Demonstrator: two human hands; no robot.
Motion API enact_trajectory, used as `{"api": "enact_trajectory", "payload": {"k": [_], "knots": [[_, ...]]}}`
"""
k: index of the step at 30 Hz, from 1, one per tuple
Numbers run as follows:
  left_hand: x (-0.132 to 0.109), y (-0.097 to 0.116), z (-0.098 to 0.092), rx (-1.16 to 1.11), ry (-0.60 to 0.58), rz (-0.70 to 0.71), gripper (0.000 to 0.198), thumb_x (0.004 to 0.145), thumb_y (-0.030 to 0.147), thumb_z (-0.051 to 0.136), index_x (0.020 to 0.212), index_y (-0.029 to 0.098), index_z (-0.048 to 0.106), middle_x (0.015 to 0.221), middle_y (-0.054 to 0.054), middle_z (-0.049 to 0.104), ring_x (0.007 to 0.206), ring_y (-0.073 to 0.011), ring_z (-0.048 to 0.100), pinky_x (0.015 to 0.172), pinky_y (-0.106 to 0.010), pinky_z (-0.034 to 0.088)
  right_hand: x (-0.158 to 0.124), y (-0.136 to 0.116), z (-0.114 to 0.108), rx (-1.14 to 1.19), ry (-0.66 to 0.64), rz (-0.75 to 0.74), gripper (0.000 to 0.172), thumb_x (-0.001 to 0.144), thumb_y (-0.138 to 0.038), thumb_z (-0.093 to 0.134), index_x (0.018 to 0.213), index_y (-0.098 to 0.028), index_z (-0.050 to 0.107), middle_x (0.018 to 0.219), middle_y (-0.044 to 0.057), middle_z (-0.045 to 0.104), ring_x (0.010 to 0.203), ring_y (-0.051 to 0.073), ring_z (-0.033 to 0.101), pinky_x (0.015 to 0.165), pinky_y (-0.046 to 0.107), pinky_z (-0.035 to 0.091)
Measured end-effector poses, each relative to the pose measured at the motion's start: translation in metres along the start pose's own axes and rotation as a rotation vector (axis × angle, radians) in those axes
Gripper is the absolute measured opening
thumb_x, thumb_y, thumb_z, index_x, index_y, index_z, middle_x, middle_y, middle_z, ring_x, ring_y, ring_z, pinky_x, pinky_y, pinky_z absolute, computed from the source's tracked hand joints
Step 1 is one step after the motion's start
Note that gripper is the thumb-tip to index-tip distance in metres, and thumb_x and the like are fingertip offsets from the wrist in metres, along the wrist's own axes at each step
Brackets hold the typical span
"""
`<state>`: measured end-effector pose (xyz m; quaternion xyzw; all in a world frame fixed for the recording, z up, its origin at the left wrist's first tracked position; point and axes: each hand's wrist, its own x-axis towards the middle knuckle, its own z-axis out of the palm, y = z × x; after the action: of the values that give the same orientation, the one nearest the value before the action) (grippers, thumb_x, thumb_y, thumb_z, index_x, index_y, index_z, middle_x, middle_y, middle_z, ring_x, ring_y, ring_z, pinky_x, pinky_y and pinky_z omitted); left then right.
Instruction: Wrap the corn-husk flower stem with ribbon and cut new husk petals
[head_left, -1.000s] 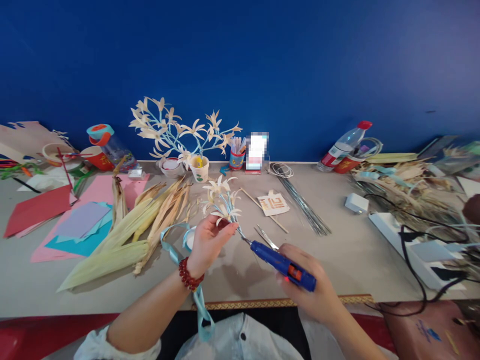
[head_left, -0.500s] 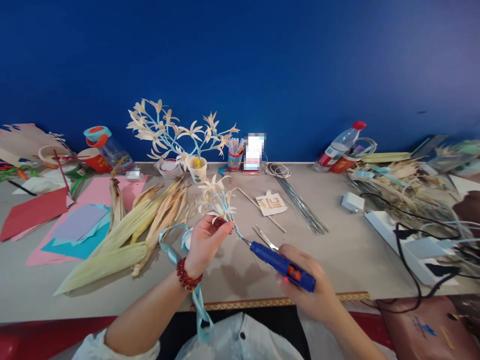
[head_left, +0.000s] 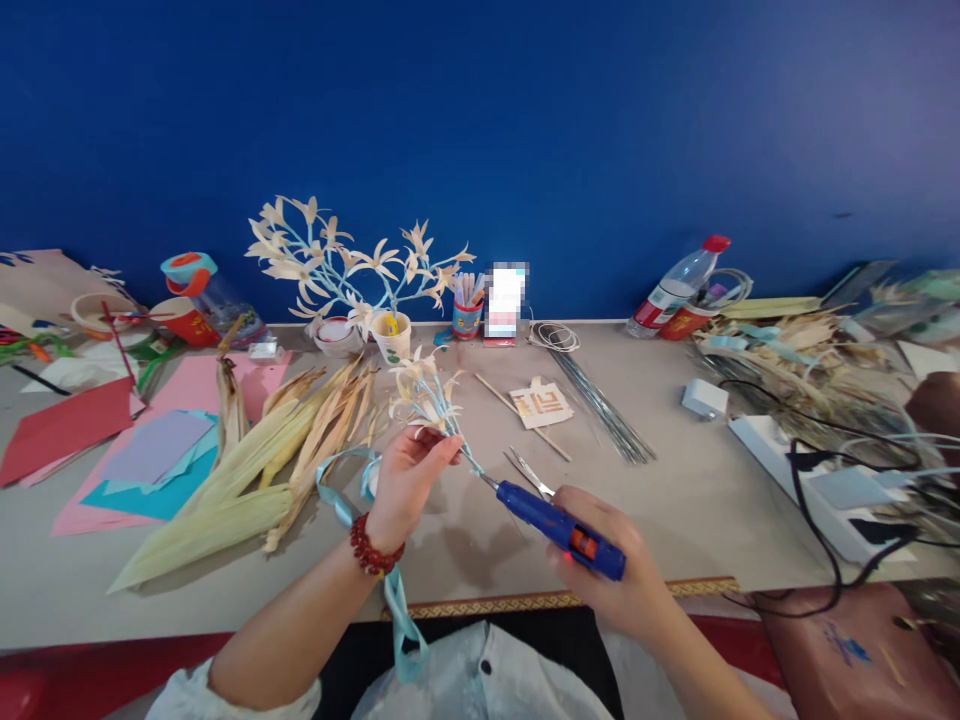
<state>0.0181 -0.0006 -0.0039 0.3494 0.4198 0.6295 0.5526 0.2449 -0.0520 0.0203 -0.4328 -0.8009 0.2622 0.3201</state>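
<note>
Pinched between the fingers of my left hand [head_left: 409, 480] is a spray of corn husk flowers [head_left: 426, 392] with pale petals and stems wrapped in light blue. My right hand [head_left: 607, 550] is closed around a blue glue gun [head_left: 551, 525], whose metal nozzle points left at the lower end of the stem, touching or very close to it. A light blue ribbon [head_left: 341, 495] trails beside my left wrist and hangs over the table's front edge. Just beyond the glue gun lie scissors [head_left: 529, 472], partly hidden by my right hand.
Dried corn husks [head_left: 247, 470] and coloured paper [head_left: 161, 450] lie at the left. A finished flower arrangement stands in a white cup [head_left: 391, 340] by the wall. Metal wires [head_left: 607, 410], a thin stick [head_left: 555, 445] and a power strip [head_left: 795, 490] with cables lie toward the right.
Both hands, with the flower spray and the glue gun, appear slightly farther left. The nozzle stays at the stem, and both grips are unchanged.
</note>
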Motion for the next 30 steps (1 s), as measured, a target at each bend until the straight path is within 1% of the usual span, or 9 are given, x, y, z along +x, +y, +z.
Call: {"api": "enact_trajectory", "payload": {"k": [5, 11, 15, 19, 23, 27, 30], "knots": [[0.0005, 0.0025, 0.0008, -0.05, 0.0, -0.035, 0.015, 0.071, 0.023, 0.077, 0.07, 0.017, 0.063, 0.061, 0.004, 0.064, 0.058, -0.0076, 0.06, 0.062, -0.019, 0.048, -0.0007, -0.0007, 0.0001, 0.008, -0.013, 0.014, 0.01, 0.079, -0.019, 0.052, 0.078, -0.022, 0.043, 0.071, -0.001, 0.045, 0.064, 0.015, 0.047, 0.058, 0.025, 0.036], [0.0003, 0.004, 0.0025, -0.089, 0.011, -0.043, 0.017, 0.069, 0.022, 0.078, 0.07, 0.017, 0.062, 0.062, 0.004, 0.064, 0.057, -0.0073, 0.059, 0.062, -0.02, 0.047, -0.0012, -0.0015, 0.0006, 0.007, 0.009, 0.006, 0.01, 0.079, -0.018, 0.052, 0.078, -0.022, 0.043, 0.072, -0.001, 0.045, 0.064, 0.015, 0.047, 0.058, 0.025, 0.036], [0.0003, 0.0045, 0.003, -0.097, 0.013, -0.052, 0.018, 0.069, 0.022, 0.078, 0.07, 0.017, 0.062, 0.062, 0.004, 0.063, 0.057, -0.0076, 0.06, 0.062, -0.02, 0.047, -0.0011, -0.0012, 0.0014, 0.012, 0.023, -0.003, 0.009, 0.079, -0.019, 0.052, 0.08, -0.022, 0.044, 0.073, 0.0, 0.046, 0.064, 0.015, 0.047, 0.058, 0.026, 0.037], [0.0003, 0.0052, 0.0037, -0.096, 0.029, -0.059, 0.019, 0.067, 0.023, 0.079, 0.07, 0.017, 0.061, 0.062, 0.004, 0.062, 0.056, -0.008, 0.059, 0.062, -0.021, 0.047, -0.0011, -0.0011, 0.0024, 0.012, 0.007, 0.025, 0.011, 0.077, -0.018, 0.053, 0.077, -0.022, 0.043, 0.07, 0.0, 0.045, 0.063, 0.016, 0.047, 0.057, 0.026, 0.036], [0.0004, 0.0057, 0.0043, -0.082, 0.044, -0.063, 0.021, 0.066, 0.024, 0.079, 0.07, 0.017, 0.06, 0.062, 0.004, 0.062, 0.055, -0.0087, 0.059, 0.062, -0.023, 0.048, -0.0015, -0.0019, 0.002, 0.023, 0.018, 0.012, 0.009, 0.079, -0.02, 0.053, 0.078, -0.022, 0.045, 0.071, 0.0, 0.048, 0.063, 0.016, 0.048, 0.058, 0.027, 0.037], [0.0002, 0.0056, 0.0041, -0.102, 0.026, -0.067, 0.019, 0.067, 0.023, 0.078, 0.071, 0.018, 0.061, 0.063, 0.004, 0.063, 0.056, -0.0081, 0.059, 0.063, -0.022, 0.048, -0.0013, -0.0031, 0.0015, 0.03, 0.041, 0.017, 0.009, 0.079, -0.02, 0.053, 0.077, -0.022, 0.044, 0.071, 0.0, 0.048, 0.063, 0.016, 0.049, 0.058, 0.026, 0.038], [0.0001, 0.0059, 0.0041, -0.107, 0.024, -0.071, 0.019, 0.068, 0.023, 0.078, 0.072, 0.018, 0.061, 0.062, 0.004, 0.063, 0.056, -0.0082, 0.059, 0.063, -0.022, 0.047, -0.0008, -0.0031, 0.0023, 0.034, 0.024, 0.03, 0.011, 0.077, -0.019, 0.053, 0.075, -0.022, 0.043, 0.07, 0.0, 0.046, 0.063, 0.016, 0.047, 0.058, 0.026, 0.037]]}}
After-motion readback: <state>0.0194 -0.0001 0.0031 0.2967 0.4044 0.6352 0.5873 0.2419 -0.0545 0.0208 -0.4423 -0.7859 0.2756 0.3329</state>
